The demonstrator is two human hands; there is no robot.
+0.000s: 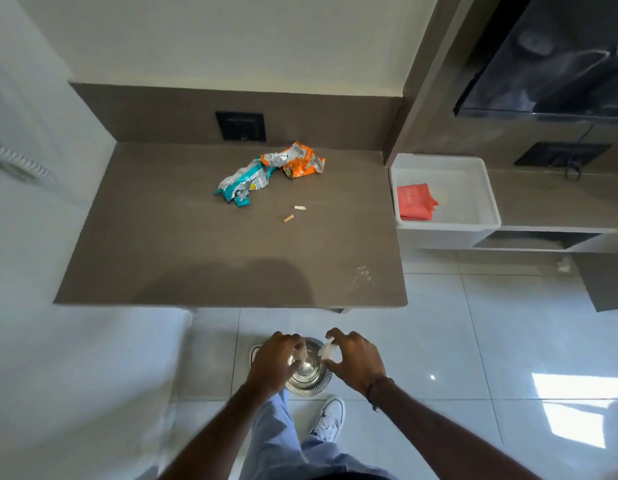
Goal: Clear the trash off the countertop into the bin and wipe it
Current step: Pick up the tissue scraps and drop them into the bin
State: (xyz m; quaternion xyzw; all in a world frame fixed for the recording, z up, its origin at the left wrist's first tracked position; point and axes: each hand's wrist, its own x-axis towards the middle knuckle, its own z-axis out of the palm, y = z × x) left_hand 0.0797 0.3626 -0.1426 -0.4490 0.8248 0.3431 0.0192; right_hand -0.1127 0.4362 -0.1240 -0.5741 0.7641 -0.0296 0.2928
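A: Hands?
B: Left hand (278,358) and right hand (356,358) each pinch a white scrap (330,349) over the bin (309,375), at 6 o'clock.
A: Counter (162,237)?
B: Wrappers (266,171) at 12, two butts (288,218) nearby.

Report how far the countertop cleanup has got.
In hand: the left hand and right hand hold white crumpled scraps over the shiny metal bin. Left: the teal wrapper, orange wrapper, two small butts and white crumbs on the brown countertop. The folded red cloth lies unused in the white tray; wiping not begun.
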